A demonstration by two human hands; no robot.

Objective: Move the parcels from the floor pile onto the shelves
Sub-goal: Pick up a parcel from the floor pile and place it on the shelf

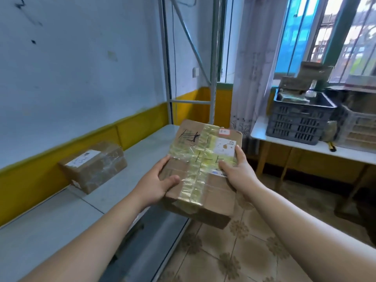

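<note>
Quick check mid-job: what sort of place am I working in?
Probably a small parcel storeroom: a metal shelf bearing a box, a held box, and a crate of packages by the window.

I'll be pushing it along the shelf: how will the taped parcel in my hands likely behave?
Probably stiff: the parcel shows flat faces between the left hand and right hand. Its glossy tape may feel slippery. Flat and low, it should slide on the shelf, not tip.
</note>
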